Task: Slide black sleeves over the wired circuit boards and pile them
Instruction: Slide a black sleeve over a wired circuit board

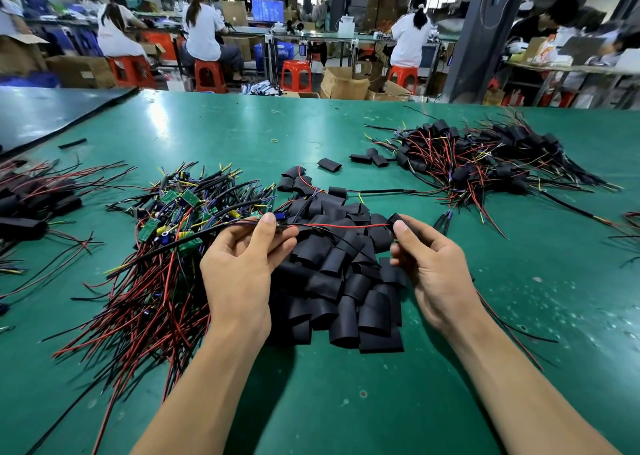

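Observation:
My left hand [242, 264] pinches a wired circuit board [277, 219] between thumb and fingers, just above the heap of loose black sleeves [339, 274]. A red wire [343, 226] runs from that board across to my right hand [429, 264], which pinches a black sleeve [394, 219] at the wire's end. To the left lies a tangle of bare green boards with red, black and yellow wires [173, 219]. At the far right sits a pile of sleeved boards [485, 156].
The green table mat [346, 402] spreads under everything. More sleeved pieces lie at the left edge [31, 205]. A few stray sleeves [370, 158] lie mid-table. A dark sheet [45, 115] covers the back left. People work at benches beyond.

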The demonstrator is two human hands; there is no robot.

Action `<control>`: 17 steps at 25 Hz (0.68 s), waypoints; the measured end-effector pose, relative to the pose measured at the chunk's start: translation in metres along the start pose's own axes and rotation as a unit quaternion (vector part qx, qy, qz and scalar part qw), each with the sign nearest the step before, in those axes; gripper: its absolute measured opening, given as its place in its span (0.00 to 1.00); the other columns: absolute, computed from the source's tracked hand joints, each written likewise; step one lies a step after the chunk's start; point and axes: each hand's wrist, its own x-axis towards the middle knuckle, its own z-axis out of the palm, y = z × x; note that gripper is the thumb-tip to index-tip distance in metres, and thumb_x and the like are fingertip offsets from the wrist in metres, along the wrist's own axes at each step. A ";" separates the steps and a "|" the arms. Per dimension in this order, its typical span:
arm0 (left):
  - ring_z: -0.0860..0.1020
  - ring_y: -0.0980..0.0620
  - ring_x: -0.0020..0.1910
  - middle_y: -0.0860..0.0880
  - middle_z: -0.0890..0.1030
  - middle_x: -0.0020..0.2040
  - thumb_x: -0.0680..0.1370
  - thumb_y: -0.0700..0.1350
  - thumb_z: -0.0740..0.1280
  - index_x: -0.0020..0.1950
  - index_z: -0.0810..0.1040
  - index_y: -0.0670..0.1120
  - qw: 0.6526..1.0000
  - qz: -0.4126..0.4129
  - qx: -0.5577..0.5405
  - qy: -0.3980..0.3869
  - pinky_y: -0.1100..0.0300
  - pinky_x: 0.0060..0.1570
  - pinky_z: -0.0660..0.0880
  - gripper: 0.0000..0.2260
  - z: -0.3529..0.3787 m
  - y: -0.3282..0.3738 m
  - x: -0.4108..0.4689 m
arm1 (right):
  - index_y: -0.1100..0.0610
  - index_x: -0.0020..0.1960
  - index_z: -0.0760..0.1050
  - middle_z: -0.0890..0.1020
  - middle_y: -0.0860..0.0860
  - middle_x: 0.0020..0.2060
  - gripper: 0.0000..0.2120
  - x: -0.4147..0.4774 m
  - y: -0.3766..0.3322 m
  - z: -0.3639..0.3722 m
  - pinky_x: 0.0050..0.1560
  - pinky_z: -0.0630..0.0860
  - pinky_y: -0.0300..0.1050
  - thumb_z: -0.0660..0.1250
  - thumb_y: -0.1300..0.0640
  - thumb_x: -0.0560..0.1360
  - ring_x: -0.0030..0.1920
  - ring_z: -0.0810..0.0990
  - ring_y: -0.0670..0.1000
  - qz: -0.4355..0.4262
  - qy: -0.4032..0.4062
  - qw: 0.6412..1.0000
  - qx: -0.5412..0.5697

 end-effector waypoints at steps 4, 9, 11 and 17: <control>0.86 0.45 0.39 0.44 0.83 0.39 0.78 0.38 0.70 0.50 0.76 0.37 1.000 0.001 -0.003 0.003 0.61 0.39 0.81 0.05 0.000 0.001 0.001 | 0.56 0.48 0.85 0.80 0.49 0.35 0.09 -0.005 -0.006 0.002 0.31 0.74 0.37 0.73 0.57 0.69 0.31 0.75 0.46 0.036 -0.048 0.998 0.024; 0.86 0.45 0.39 0.45 0.83 0.38 0.78 0.38 0.70 0.48 0.76 0.38 1.000 0.006 -0.006 0.007 0.61 0.38 0.81 0.04 0.001 0.002 0.001 | 0.62 0.54 0.80 0.80 0.52 0.38 0.14 -0.008 -0.009 0.002 0.31 0.72 0.38 0.70 0.60 0.69 0.31 0.74 0.47 0.060 -0.084 0.993 0.052; 0.86 0.45 0.38 0.46 0.83 0.37 0.78 0.38 0.70 0.48 0.76 0.38 1.000 0.008 -0.006 0.009 0.61 0.38 0.81 0.04 0.001 0.003 0.001 | 0.63 0.55 0.80 0.80 0.51 0.38 0.15 -0.008 -0.010 0.002 0.31 0.72 0.37 0.70 0.60 0.70 0.31 0.74 0.46 0.067 -0.085 0.993 0.053; 0.86 0.45 0.38 0.47 0.84 0.36 0.78 0.37 0.70 0.46 0.76 0.39 1.000 0.007 0.002 0.014 0.61 0.38 0.81 0.04 0.001 0.005 0.000 | 0.60 0.52 0.84 0.78 0.52 0.38 0.12 -0.007 -0.009 -0.002 0.31 0.71 0.38 0.70 0.60 0.70 0.32 0.73 0.47 0.067 -0.110 0.991 0.042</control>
